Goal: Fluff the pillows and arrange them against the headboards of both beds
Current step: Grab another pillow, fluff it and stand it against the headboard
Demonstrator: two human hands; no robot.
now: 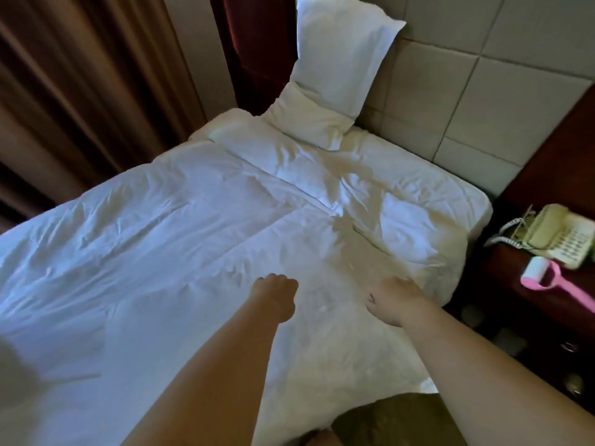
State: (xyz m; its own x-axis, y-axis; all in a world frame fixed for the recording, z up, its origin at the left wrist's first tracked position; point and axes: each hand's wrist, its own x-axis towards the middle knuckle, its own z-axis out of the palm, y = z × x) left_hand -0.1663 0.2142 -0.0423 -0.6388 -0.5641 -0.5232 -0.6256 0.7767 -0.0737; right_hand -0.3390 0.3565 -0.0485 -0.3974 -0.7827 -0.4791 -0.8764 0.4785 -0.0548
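A white pillow (338, 56) stands on end against the padded beige headboard (450, 101) at the bed's far left corner. Its lower part (309, 120) is slumped and creased on the mattress; I cannot tell whether that is a second pillow. The rumpled white duvet (167, 239) covers the bed, its top edge folded back near the headboard. Both my hands are low over the duvet at the near side, far from the pillow. My left hand (277, 296) is curled into a fist with nothing in it. My right hand (394, 299) rests on the duvet, thumb apart.
A dark wooden nightstand (515, 284) stands right of the bed, carrying a cream telephone (553, 236) and a pink lint roller (544, 278). Brown curtains (80, 91) hang along the bed's far side. A dark red panel (257, 53) rises behind the pillow.
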